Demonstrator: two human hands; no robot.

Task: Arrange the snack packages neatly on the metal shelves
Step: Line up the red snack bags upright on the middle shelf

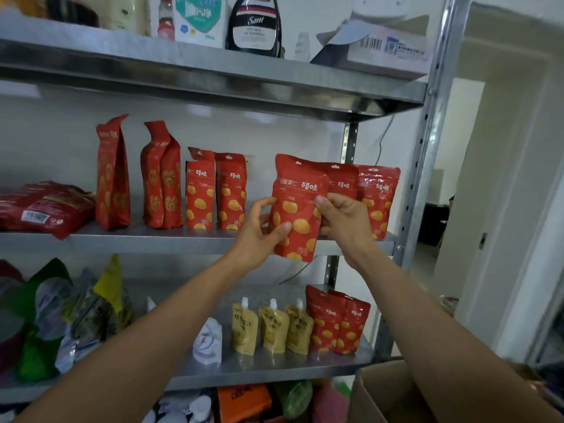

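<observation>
- What's up top?
- A black cleaner bottle (253, 25), a teal-and-white pack (200, 19) to its left, and a barcoded box (393, 44) to its right.
- And lower right?
- An open carton (378, 398), with a doorway (451, 178) beyond.

Held pouch (297, 209) hides much of 1 shelf pouch (343, 181) (cardboard box (384, 395) cropped below).

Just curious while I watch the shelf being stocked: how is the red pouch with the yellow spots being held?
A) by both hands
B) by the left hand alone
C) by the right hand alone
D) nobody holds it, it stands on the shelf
A: the left hand and the right hand each pinch a side of the red pouch, which hangs in front of the middle shelf.
</observation>
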